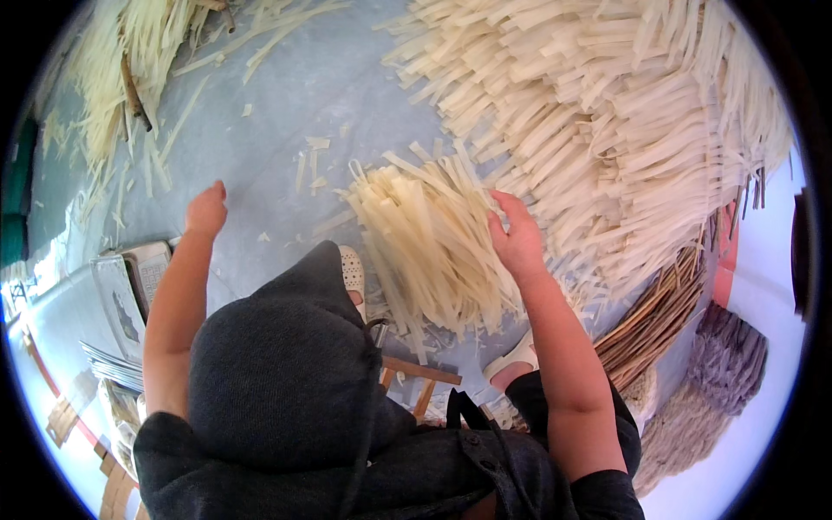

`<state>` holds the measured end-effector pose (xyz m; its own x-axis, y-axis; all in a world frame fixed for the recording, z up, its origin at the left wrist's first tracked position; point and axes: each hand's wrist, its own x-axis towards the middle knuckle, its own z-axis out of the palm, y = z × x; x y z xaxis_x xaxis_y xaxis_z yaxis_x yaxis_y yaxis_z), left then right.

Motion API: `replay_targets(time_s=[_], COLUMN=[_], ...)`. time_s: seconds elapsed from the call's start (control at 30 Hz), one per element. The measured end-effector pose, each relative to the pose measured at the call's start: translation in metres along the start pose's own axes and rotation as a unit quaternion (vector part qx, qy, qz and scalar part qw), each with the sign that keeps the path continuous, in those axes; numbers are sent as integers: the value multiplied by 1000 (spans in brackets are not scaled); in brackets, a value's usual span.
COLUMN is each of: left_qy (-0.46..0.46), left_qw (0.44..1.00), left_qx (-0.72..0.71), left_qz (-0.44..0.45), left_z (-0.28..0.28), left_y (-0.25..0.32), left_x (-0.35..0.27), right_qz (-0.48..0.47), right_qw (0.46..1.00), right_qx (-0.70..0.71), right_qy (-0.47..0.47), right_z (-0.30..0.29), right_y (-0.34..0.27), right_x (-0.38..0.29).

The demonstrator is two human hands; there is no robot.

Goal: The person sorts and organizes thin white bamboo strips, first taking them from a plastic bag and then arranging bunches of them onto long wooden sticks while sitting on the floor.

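My left hand (207, 209) is raised on the left, with its fingers curled in. No object shows in it, but the inside of the fist is hidden. My right hand (518, 235) is at the right edge of a loose pile of thin, pale, flat strips (422, 240), thumb and forefinger apart. Whether its fingertips touch the strips cannot be made out. The pile lies on the grey floor (260, 149) between my feet, in pale clog-type shoes (351, 270). Beyond my right hand spreads a large layered heap of similar strips (604, 149).
More pale strips (130, 58) lie at upper left with a brown stick (132, 94) across them. A device with a keypad (151, 270) stands near my left forearm. On the right are a bundle of thin brown sticks (656, 318) and a dark fibrous bundle (727, 357). Wooden bars (422, 372) show below me.
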<state>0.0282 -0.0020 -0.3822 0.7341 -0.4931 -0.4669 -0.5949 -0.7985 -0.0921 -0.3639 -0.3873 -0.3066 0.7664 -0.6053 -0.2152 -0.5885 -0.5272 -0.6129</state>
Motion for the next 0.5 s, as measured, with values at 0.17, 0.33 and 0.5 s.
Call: replay_targets(time_s=[0.17,0.33,0.5], left_qy=[-45,-13,-59], left_qw=[911,753,662], left_qx=[-377,-595,-712], left_qz=[160,282,226], left_z=[-198,-258,-182], left_y=[137,216,262], left_x=[-27,-62,-24], right_qz=[-34,8,97], right_qw=[968,850,887], right_qx=[243,498,442], right_qy=[-52,-173,-89], right_z=[3,-9,-17], right_y=[-104,-172,-100], right_x=[-3,-4,4])
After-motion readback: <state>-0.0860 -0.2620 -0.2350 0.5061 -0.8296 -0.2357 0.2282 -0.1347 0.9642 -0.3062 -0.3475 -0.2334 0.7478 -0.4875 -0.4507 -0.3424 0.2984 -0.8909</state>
